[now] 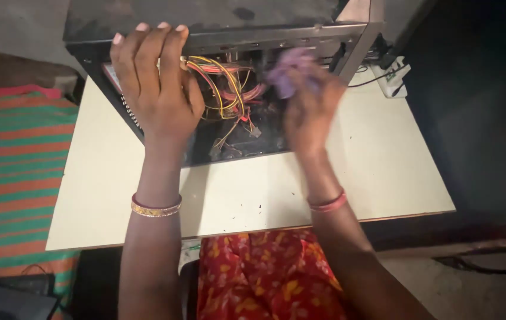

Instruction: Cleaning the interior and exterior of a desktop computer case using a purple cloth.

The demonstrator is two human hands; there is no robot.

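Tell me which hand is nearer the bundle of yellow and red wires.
Left. The left hand grips the case edge right beside the wires; the right hand, blurred, holds a purple cloth farther off.

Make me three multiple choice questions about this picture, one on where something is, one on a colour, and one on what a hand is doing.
1. Where does the open computer case stand?
A. On the striped cloth
B. On the pale table
C. On the floor

2. What colour is the cloth in the right hand?
A. Purple
B. Green
C. White

3. What is the left hand doing?
A. Hanging free above the table
B. Holding a screwdriver
C. Gripping the case's top edge

Answers:
1. B, the case sits at the far side of the pale table, while the striped cloth lies off to the left.
2. A, the bunched cloth at the blurred right hand is purple.
3. C, the left fingers curl over the case's upper edge, with no tool in them.
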